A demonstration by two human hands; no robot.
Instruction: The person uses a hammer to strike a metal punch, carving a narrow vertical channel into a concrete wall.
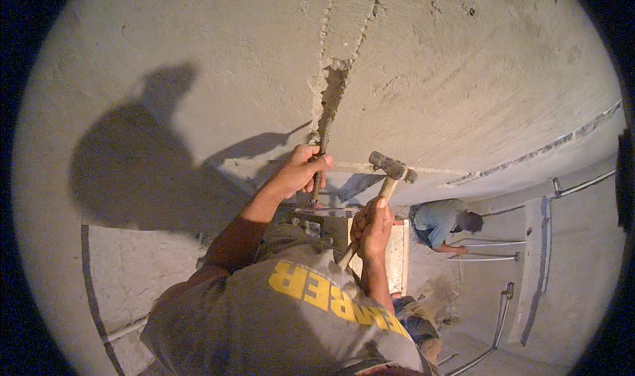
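Observation:
My left hand [303, 171] grips a steel chisel [325, 135] around its shank. The chisel's tip reaches into a rough channel [333, 86] broken into the plastered wall [238, 53]; the tip itself is hard to make out. Two scored lines continue upward from the broken part. In my right hand [373, 227] is a ball-peen hammer [393, 167], held by its wooden handle. Its metal head is raised to the right of the chisel, apart from it.
A co-worker [441, 222] bends near the right-hand wall, beside pipes [488, 258]. Another person [419, 321] is partly visible lower down. A pale wooden board [398, 257] lies below my right hand. A long chased groove [560, 140] runs along the wall at right.

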